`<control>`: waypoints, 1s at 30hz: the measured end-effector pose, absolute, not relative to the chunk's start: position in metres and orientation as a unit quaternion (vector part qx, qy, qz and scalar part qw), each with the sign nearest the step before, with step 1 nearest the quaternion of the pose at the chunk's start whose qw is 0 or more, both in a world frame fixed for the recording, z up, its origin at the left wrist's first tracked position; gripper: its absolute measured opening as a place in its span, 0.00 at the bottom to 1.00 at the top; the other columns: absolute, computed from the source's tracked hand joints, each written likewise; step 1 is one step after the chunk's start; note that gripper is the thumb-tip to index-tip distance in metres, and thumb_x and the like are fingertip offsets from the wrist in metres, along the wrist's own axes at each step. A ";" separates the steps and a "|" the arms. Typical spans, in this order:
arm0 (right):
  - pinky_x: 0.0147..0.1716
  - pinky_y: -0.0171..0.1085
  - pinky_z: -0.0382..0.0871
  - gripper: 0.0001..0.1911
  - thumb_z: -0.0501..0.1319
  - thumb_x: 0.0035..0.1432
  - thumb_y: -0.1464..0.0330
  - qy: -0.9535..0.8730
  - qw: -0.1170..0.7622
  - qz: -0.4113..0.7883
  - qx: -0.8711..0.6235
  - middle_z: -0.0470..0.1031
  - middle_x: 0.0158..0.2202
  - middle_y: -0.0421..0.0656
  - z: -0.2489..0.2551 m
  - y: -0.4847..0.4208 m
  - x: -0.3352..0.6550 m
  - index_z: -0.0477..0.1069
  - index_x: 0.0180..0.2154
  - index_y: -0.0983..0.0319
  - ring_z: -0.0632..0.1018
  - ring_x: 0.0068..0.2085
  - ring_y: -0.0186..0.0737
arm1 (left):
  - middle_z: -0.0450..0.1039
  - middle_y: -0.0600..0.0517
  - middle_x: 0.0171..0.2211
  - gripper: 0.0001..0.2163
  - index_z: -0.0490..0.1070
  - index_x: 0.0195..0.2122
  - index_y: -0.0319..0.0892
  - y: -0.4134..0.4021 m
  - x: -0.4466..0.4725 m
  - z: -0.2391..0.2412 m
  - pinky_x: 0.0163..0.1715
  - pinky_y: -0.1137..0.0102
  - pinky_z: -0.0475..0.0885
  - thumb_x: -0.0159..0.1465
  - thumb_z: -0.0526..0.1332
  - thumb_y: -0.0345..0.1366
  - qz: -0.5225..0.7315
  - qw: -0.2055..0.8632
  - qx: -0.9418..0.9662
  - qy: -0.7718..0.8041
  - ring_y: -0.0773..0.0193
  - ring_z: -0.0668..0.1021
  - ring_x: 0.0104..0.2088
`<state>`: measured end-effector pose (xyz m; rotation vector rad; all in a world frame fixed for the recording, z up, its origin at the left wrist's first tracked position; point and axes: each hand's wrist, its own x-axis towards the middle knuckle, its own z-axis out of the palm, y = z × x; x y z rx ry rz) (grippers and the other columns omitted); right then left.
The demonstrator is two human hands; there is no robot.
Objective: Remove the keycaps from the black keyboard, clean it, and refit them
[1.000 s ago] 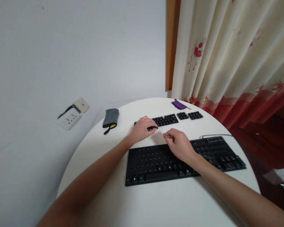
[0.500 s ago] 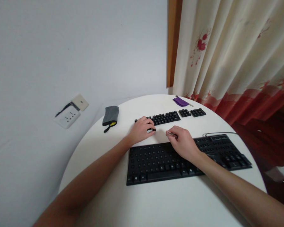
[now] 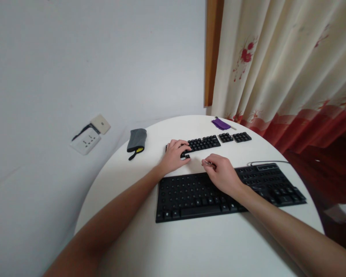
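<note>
On the white round table lies a black keyboard (image 3: 202, 211), many of its keycaps off in the left part. My left hand (image 3: 175, 156) reaches over it to the left end of a row of loose black keycaps (image 3: 204, 143). Its fingers are apart, and a single keycap (image 3: 187, 156) lies between thumb and forefinger, apparently on the tabletop. Above the keyboard's upper edge, my right hand (image 3: 222, 173) is closed around a small metal tool (image 3: 210, 164); its exact kind is unclear. The right forearm covers part of the keyboard.
Two smaller keycap groups stand farther right, a middle block (image 3: 225, 137) and a right block (image 3: 242, 137). A grey pouch (image 3: 137, 140) lies at the left, a purple cloth (image 3: 220, 124) at the back edge. The keyboard's cable (image 3: 268, 162) runs off right. Wall and curtain (image 3: 265, 77) border the table.
The fingers of my left hand have spread from a curled pose around the keycap, which now shows between them. My right hand stays nearly still. The view has shifted slightly.
</note>
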<state>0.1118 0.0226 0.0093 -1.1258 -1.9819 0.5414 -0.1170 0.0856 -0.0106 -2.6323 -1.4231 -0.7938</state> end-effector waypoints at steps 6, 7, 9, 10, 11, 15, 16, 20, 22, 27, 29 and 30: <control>0.30 0.36 0.56 0.12 0.58 0.61 0.72 -0.782 0.392 0.217 -0.434 0.67 0.25 0.38 0.008 0.023 0.111 0.65 0.25 0.60 0.68 0.29 0.36 | 0.68 0.50 0.57 0.24 0.71 0.54 0.51 0.084 -0.116 -0.011 0.53 0.55 0.62 0.55 0.70 0.37 -0.252 0.036 -0.833 -0.490 0.49 0.65 0.56; 0.30 0.36 0.55 0.12 0.58 0.61 0.72 -0.782 0.391 0.217 -0.434 0.66 0.25 0.38 0.007 0.023 0.111 0.65 0.25 0.60 0.68 0.28 0.36 | 0.68 0.50 0.57 0.24 0.71 0.54 0.52 0.084 -0.116 -0.011 0.53 0.55 0.62 0.56 0.70 0.37 -0.251 0.038 -0.833 -0.492 0.49 0.65 0.56; 0.30 0.36 0.55 0.12 0.58 0.61 0.72 -0.784 0.389 0.216 -0.432 0.66 0.25 0.38 0.007 0.022 0.111 0.64 0.24 0.60 0.68 0.28 0.36 | 0.68 0.50 0.57 0.24 0.71 0.54 0.52 0.084 -0.116 -0.011 0.53 0.55 0.62 0.56 0.69 0.37 -0.248 0.043 -0.832 -0.494 0.49 0.65 0.56; 0.30 0.36 0.55 0.13 0.58 0.61 0.72 -0.786 0.390 0.216 -0.429 0.66 0.25 0.38 0.007 0.022 0.111 0.64 0.24 0.60 0.67 0.28 0.36 | 0.68 0.50 0.57 0.24 0.71 0.54 0.52 0.084 -0.116 -0.011 0.52 0.55 0.61 0.56 0.69 0.37 -0.247 0.047 -0.832 -0.495 0.49 0.65 0.56; 0.30 0.36 0.55 0.13 0.58 0.61 0.72 -0.787 0.390 0.216 -0.425 0.66 0.25 0.38 0.007 0.022 0.111 0.64 0.24 0.60 0.67 0.28 0.36 | 0.68 0.50 0.57 0.23 0.72 0.54 0.51 0.084 -0.116 -0.011 0.52 0.55 0.61 0.56 0.69 0.38 -0.247 0.052 -0.832 -0.495 0.48 0.65 0.56; 0.29 0.36 0.55 0.12 0.57 0.61 0.73 -0.792 0.397 0.221 -0.408 0.66 0.25 0.38 0.008 0.021 0.110 0.65 0.25 0.60 0.67 0.27 0.35 | 0.67 0.50 0.58 0.22 0.72 0.53 0.51 0.083 -0.115 -0.011 0.51 0.54 0.61 0.57 0.68 0.38 -0.240 0.069 -0.834 -0.492 0.48 0.64 0.56; 0.29 0.36 0.55 0.12 0.57 0.61 0.73 -0.792 0.398 0.222 -0.406 0.65 0.24 0.38 0.008 0.021 0.110 0.65 0.25 0.60 0.67 0.27 0.35 | 0.67 0.50 0.58 0.22 0.72 0.53 0.51 0.083 -0.115 -0.011 0.51 0.54 0.61 0.57 0.68 0.38 -0.239 0.072 -0.834 -0.492 0.48 0.64 0.56; 0.29 0.36 0.55 0.12 0.57 0.61 0.73 -0.794 0.400 0.221 -0.402 0.65 0.24 0.37 0.008 0.021 0.110 0.65 0.25 0.60 0.67 0.27 0.35 | 0.67 0.49 0.58 0.21 0.72 0.53 0.51 0.083 -0.114 -0.010 0.51 0.54 0.61 0.57 0.68 0.37 -0.235 0.078 -0.832 -0.496 0.48 0.64 0.56; 0.29 0.36 0.55 0.12 0.57 0.61 0.73 -0.794 0.400 0.221 -0.400 0.65 0.24 0.37 0.008 0.021 0.110 0.65 0.25 0.60 0.67 0.27 0.35 | 0.67 0.49 0.58 0.21 0.72 0.53 0.51 0.083 -0.114 -0.010 0.51 0.54 0.61 0.57 0.68 0.37 -0.234 0.077 -0.832 -0.498 0.48 0.64 0.56; 0.30 0.36 0.56 0.13 0.57 0.62 0.72 -0.792 0.403 0.222 -0.400 0.64 0.24 0.37 0.010 0.020 0.111 0.65 0.24 0.60 0.67 0.27 0.35 | 0.67 0.49 0.58 0.21 0.72 0.53 0.51 0.082 -0.114 -0.010 0.52 0.53 0.61 0.58 0.68 0.38 -0.236 0.072 -0.832 -0.496 0.47 0.64 0.57; 0.30 0.36 0.56 0.13 0.57 0.62 0.72 -0.790 0.405 0.222 -0.403 0.64 0.24 0.37 0.011 0.021 0.111 0.65 0.24 0.60 0.67 0.27 0.35 | 0.66 0.48 0.59 0.21 0.72 0.53 0.51 0.081 -0.114 -0.009 0.52 0.53 0.61 0.57 0.68 0.39 -0.241 0.071 -0.832 -0.495 0.46 0.63 0.57; 0.30 0.36 0.56 0.13 0.57 0.62 0.72 -0.789 0.405 0.222 -0.404 0.64 0.24 0.37 0.012 0.021 0.112 0.65 0.24 0.60 0.67 0.27 0.35 | 0.65 0.48 0.60 0.21 0.72 0.53 0.51 0.080 -0.114 -0.008 0.52 0.52 0.61 0.57 0.68 0.39 -0.242 0.071 -0.831 -0.496 0.46 0.63 0.57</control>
